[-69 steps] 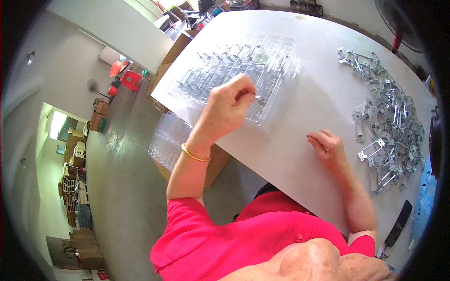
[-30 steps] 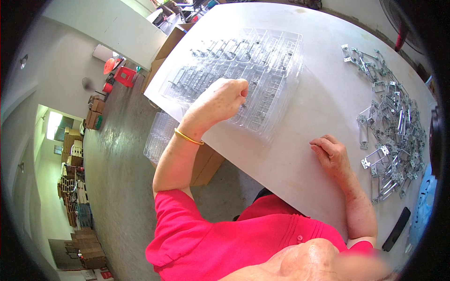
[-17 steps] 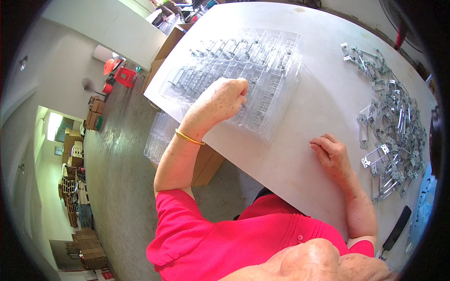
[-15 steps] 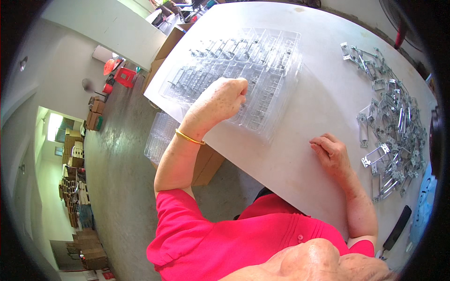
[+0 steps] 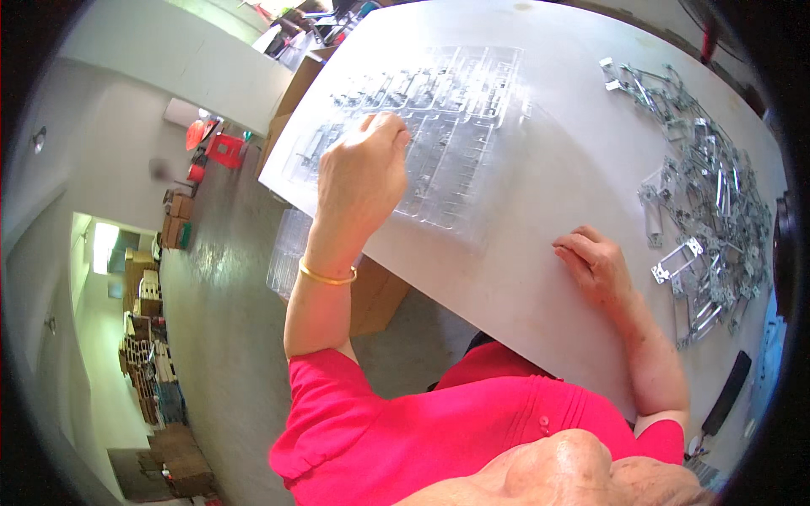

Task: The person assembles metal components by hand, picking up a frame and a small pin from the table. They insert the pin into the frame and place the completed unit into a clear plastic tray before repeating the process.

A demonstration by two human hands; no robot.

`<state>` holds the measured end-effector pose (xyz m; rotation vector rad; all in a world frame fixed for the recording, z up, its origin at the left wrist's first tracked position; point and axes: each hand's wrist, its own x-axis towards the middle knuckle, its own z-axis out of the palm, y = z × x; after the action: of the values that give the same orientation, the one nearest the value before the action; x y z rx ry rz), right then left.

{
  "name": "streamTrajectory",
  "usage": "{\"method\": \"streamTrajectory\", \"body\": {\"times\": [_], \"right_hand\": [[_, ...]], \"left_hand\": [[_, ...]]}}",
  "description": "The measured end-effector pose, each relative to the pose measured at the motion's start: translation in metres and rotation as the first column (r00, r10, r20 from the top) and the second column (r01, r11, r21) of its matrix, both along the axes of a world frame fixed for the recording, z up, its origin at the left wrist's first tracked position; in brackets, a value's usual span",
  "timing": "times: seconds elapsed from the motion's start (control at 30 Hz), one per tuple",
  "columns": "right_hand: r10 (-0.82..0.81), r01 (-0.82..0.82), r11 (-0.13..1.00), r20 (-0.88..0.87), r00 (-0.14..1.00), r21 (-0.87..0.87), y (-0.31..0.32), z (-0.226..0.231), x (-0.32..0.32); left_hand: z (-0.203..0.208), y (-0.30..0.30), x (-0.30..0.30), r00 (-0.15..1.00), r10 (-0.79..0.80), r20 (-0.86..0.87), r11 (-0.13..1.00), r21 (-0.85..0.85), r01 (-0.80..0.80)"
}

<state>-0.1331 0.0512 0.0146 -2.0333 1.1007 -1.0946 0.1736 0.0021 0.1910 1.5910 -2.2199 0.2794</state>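
A clear plastic tray (image 5: pixel 460 221) with many small compartments lies on the white table, with small metal parts in its rows. Above its left part is my left hand (image 5: pixel 364 169), fingers curled closed; whatever they hold, if anything, is hidden. My right hand (image 5: pixel 595 266) rests on the tabletop, holding nothing, with its fingers loosely bent and a little apart. Farther right, a heap of silvery metal brackets (image 5: pixel 713 198) with rods spreads along the table's edge.
The white table (image 5: pixel 523 278) has its near-left edge beside me. Below that edge are another clear tray (image 5: pixel 289 253) and a cardboard box (image 5: pixel 380 299). A black-handled tool (image 5: pixel 727 392) lies near my right elbow. Stacked boxes and a red stool (image 5: pixel 225 150) stand across the floor.
My left hand has moved left over the tray, its fingers still curled. My right hand stays in its place on the table. The whole view has shifted slightly.
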Motion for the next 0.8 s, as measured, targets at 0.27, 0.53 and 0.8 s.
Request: {"method": "streamTrajectory", "body": {"times": [0.27, 0.53, 0.8], "right_hand": [[0.050, -0.058, 0.993, -0.076, 0.996, -0.105, -0.008, -0.020, -0.004], [0.022, -0.017, 0.991, 0.037, 0.999, -0.134, -0.012, -0.061, -0.001], [0.106, -0.121, 0.991, -0.200, 0.974, -0.062, -0.006, -0.030, -0.007]], "left_hand": [[-0.019, 0.041, -0.079, 0.897, -0.411, -0.160, 0.909, -0.149, 0.390], [-0.063, 0.036, -0.188, 0.754, -0.595, -0.278, 0.784, 0.004, 0.621], [-0.135, -0.067, -0.237, 0.825, -0.290, -0.485, 0.789, 0.367, 0.493]]}}
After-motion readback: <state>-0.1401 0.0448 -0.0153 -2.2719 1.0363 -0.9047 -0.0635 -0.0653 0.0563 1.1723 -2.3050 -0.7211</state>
